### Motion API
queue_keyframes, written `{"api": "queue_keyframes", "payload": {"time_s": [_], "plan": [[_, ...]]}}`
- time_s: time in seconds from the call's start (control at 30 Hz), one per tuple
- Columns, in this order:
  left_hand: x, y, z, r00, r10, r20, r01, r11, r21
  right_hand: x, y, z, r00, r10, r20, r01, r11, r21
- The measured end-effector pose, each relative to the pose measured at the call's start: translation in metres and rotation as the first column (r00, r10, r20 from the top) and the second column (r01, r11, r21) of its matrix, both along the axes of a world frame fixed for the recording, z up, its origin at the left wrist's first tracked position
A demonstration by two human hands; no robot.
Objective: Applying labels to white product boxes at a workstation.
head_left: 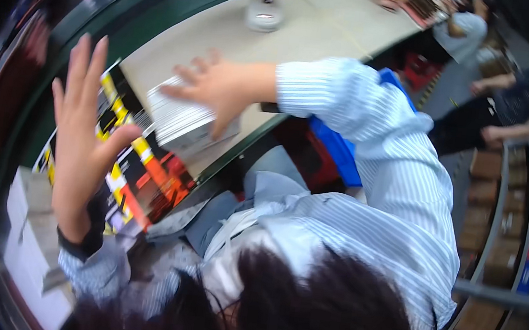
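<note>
My left hand is raised at the left with its fingers stretched up and the thumb apart; nothing is in it. My right hand reaches across the table, fingers spread and slightly blurred, over a stack of thin white sheets or booklets. Whether its fingers touch the stack cannot be made out. The stack sits at the table's left end, its many edges showing as fine lines. Between my hands runs a strip of yellow, black and white striped tape, beside a red-orange fixture.
A pale worktable extends to the far right, with a white fan on it. A blue bin stands below its near edge. Two people are at the right, by a rack of brown cartons. A white box is at the left.
</note>
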State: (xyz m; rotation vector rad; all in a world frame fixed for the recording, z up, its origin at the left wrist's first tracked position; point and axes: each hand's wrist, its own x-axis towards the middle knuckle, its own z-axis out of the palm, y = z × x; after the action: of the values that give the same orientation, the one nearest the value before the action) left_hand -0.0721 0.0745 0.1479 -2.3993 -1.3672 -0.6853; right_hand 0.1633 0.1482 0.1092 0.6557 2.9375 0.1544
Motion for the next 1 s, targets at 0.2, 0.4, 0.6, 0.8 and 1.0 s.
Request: {"api": "queue_keyframes", "payload": {"time_s": [0.2,0.4,0.6,0.8,1.0], "plan": [[0.037,0.007,0.015,0.948,-0.122,0.294,0.133,0.991,-0.019,-0.008,-0.009,-0.007,0.966,-0.211,-0.149,0.185,0.968,-0.17],[0.071,0.026,0.03,0.879,-0.397,0.265,0.415,0.91,-0.015,0.081,-0.034,-0.008,0.753,-0.528,-0.392,0.349,0.826,-0.443],[0.139,0.043,0.016,0.813,-0.565,0.139,0.564,0.705,-0.43,0.237,-0.187,-0.024,-0.294,-0.874,-0.387,0.134,0.363,-0.922],[0.195,0.07,-0.056,0.796,-0.605,0.004,0.484,0.633,-0.605,0.32,-0.338,-0.09,-0.854,-0.463,-0.239,0.238,0.063,-0.969],[0.212,0.079,-0.143,0.89,-0.343,-0.299,0.051,0.728,-0.684,0.394,-0.411,-0.245,-0.949,-0.283,-0.138,0.226,-0.309,-0.924]]}}
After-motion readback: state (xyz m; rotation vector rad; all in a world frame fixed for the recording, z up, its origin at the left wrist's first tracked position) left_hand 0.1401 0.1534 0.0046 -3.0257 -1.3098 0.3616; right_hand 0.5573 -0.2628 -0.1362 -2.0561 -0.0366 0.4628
